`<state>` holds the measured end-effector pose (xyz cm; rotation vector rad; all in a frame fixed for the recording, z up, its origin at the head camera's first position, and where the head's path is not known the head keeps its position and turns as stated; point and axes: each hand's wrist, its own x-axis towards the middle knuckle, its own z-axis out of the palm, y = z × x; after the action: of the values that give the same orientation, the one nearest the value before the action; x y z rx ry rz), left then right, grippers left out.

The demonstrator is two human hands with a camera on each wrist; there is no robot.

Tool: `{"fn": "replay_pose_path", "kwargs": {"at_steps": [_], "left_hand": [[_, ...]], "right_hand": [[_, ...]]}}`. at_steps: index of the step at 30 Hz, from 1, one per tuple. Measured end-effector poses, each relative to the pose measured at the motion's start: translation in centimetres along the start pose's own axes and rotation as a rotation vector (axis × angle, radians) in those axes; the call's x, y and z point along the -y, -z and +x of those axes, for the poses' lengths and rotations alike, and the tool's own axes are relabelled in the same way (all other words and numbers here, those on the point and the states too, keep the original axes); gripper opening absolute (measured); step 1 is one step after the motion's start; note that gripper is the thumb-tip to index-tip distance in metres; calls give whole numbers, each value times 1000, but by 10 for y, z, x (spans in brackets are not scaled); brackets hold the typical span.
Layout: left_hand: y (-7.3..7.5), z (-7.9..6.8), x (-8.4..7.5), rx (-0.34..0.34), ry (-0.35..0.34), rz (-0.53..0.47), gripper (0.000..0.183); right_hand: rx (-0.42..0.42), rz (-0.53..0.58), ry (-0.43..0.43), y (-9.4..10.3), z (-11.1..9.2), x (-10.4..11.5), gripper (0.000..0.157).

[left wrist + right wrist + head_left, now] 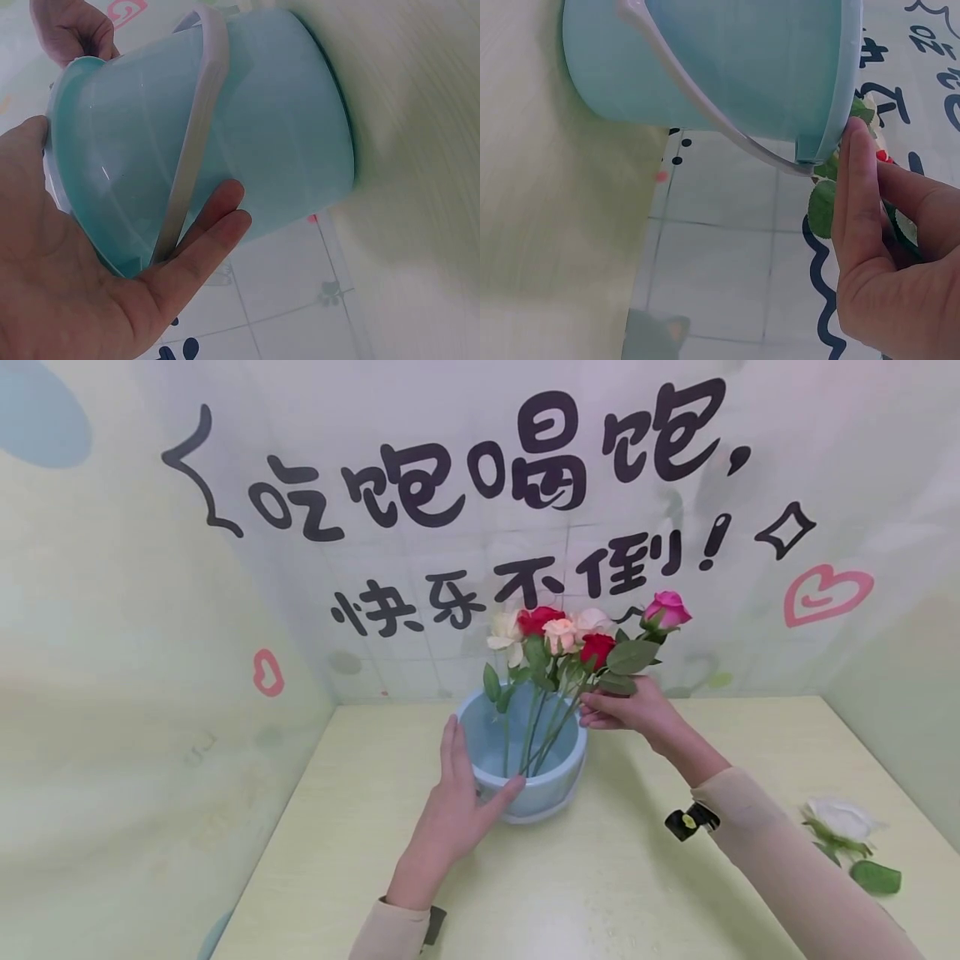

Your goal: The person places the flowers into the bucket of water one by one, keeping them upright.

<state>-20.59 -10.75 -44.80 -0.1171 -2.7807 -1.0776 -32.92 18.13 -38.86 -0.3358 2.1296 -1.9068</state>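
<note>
A light blue bucket (pixel 546 795) stands on the table with several artificial roses leaning in it, among them red roses (pixel 597 650), a peach rose (pixel 559 635) and a cream rose (pixel 506 633). My left hand (pixel 454 806) rests against the bucket's near left side, thumb at the rim and fingers extended along the outer wall. At the far right rim, my right hand (pixel 633 710) pinches the stem of a magenta rose (pixel 666 610). Its fingertips are right at the rim in the right wrist view, where green leaves (pixel 823 206) show behind the hand.
A white rose (pixel 840 820) with green leaves lies on the table (pixel 360 827) at the right, beside my right sleeve. The bucket's pale handle (pixel 196 120) hangs down along its outside. A printed cloth backdrop (pixel 420 410) closes off the back and sides.
</note>
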Motion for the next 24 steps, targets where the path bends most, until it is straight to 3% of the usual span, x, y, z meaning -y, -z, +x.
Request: {"fn": "replay_pose_path", "kwargs": {"at_steps": [24], "left_hand": [[0, 0, 2, 3, 2, 2, 123]], "right_hand": [[-2, 152, -35, 0, -3, -13, 25]]}}
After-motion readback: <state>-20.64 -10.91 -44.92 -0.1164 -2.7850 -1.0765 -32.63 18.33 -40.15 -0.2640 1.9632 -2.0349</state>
